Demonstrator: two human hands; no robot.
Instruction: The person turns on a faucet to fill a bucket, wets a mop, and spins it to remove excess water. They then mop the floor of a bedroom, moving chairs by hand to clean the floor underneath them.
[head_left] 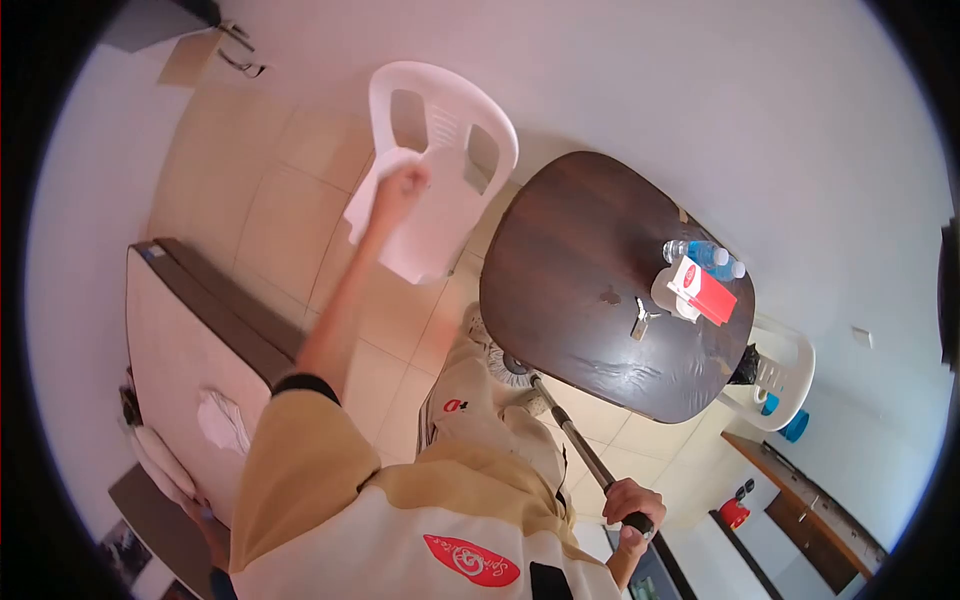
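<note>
Standing between a dark oval table (590,300) and a tan cabinet (175,340), a person in a cream and mustard top works both hands at once on the tiled floor (260,210). The white plastic chair (440,170) stands just beside the table's far end, its backrest tilted toward the camera. The left hand (400,190), at the end of an outstretched arm, is closed around the chair's near armrest, fingers curled together on the rim. The mop handle (580,445) runs on a long slant from the right hand (630,510) down to the mop head (500,362), which lies on the floor at the table's near edge. The right hand's fingers wrap tight around the handle's dark grip. The chair lies straight ahead of the left hand; the mop lies well apart, on the right side. On the table sit a water bottle (700,253) and a red and white carton (703,290).
</note>
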